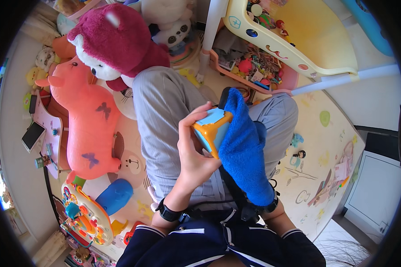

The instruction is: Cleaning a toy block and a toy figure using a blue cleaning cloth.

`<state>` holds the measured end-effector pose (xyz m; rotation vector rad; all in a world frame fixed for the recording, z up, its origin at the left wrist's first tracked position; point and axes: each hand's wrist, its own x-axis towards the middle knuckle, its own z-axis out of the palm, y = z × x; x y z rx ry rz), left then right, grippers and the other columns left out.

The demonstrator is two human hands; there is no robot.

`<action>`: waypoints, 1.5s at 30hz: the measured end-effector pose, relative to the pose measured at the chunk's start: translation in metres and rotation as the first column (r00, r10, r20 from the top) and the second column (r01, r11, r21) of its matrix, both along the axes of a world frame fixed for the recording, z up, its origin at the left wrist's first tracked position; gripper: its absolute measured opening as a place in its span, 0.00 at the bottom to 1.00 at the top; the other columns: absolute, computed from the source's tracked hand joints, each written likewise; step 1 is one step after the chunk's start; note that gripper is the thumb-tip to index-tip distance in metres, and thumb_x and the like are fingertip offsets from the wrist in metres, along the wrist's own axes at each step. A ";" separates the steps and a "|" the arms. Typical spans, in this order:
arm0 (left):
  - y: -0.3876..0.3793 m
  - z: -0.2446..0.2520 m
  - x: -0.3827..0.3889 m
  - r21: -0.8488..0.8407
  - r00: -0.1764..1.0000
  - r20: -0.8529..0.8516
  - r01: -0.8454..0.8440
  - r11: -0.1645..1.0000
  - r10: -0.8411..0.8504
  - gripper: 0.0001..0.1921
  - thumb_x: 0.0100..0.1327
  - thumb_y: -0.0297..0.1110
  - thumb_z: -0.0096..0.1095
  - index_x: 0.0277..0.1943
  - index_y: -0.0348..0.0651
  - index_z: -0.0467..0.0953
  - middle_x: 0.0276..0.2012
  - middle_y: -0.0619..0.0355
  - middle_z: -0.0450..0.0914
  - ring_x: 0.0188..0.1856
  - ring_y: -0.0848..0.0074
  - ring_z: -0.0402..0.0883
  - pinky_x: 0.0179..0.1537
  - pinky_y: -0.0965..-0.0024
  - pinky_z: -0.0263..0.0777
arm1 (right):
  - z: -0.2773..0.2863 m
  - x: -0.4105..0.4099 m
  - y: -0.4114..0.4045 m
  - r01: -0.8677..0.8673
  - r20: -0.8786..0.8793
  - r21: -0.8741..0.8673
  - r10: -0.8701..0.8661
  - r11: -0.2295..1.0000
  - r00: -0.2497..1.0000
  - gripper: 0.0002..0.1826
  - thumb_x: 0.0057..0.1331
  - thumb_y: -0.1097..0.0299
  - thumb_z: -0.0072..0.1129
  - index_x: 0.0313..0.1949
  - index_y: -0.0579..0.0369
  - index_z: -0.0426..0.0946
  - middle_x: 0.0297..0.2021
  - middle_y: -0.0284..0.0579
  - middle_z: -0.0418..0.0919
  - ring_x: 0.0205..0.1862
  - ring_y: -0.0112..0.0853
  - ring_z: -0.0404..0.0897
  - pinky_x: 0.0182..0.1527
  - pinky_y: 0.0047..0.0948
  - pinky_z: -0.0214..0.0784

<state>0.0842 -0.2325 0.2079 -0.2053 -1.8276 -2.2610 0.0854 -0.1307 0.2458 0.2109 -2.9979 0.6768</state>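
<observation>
In front of my body, above my lap, my left hand (195, 147) grips a light-blue and orange plastic toy block (211, 131) by its left side, thumb below and fingers above. A blue plush cloth (242, 150) covers my right hand (247, 143) down to the wrist and lies against the block's right side. The fingers of my right hand are hidden under the cloth, so their hold cannot be made out. A dark band shows at the cloth's upper end.
A pink inflatable animal (92, 123), a plush toy in a dark-pink hood (115, 43) and a toy activity panel (87, 215) are on the left. Toy bins stand ahead, one yellow (307, 36), one pink (290, 83). A printed play mat (315, 150) covers the floor.
</observation>
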 end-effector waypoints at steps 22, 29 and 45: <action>-0.006 0.017 0.002 0.492 0.815 0.358 0.251 0.834 -0.456 0.46 0.43 0.10 0.60 0.62 0.48 0.43 0.52 0.56 0.64 0.56 0.71 0.67 0.55 0.69 0.63 | -0.008 -0.006 0.015 0.171 -0.106 -0.412 -0.233 0.895 0.967 0.27 0.45 0.71 0.64 0.48 0.54 0.69 0.38 0.47 0.77 0.36 0.43 0.78 0.35 0.35 0.69; -0.009 0.007 0.003 0.635 0.803 0.373 0.144 0.759 -0.465 0.45 0.49 0.20 0.66 0.65 0.48 0.43 0.54 0.56 0.64 0.54 0.69 0.69 0.52 0.64 0.68 | -0.007 -0.007 0.018 0.279 0.077 -0.630 -0.299 0.725 0.951 0.39 0.34 0.67 0.72 0.50 0.53 0.66 0.40 0.47 0.75 0.39 0.44 0.78 0.39 0.36 0.69; -0.002 0.011 -0.002 -0.159 0.992 0.122 0.034 0.987 -0.014 0.32 0.42 0.21 0.72 0.53 0.35 0.67 0.50 0.52 0.72 0.51 0.72 0.73 0.53 0.71 0.67 | 0.002 0.006 0.021 -0.093 -0.233 0.035 0.099 0.995 0.968 0.28 0.43 0.73 0.62 0.47 0.59 0.68 0.43 0.48 0.72 0.40 0.39 0.74 0.36 0.36 0.66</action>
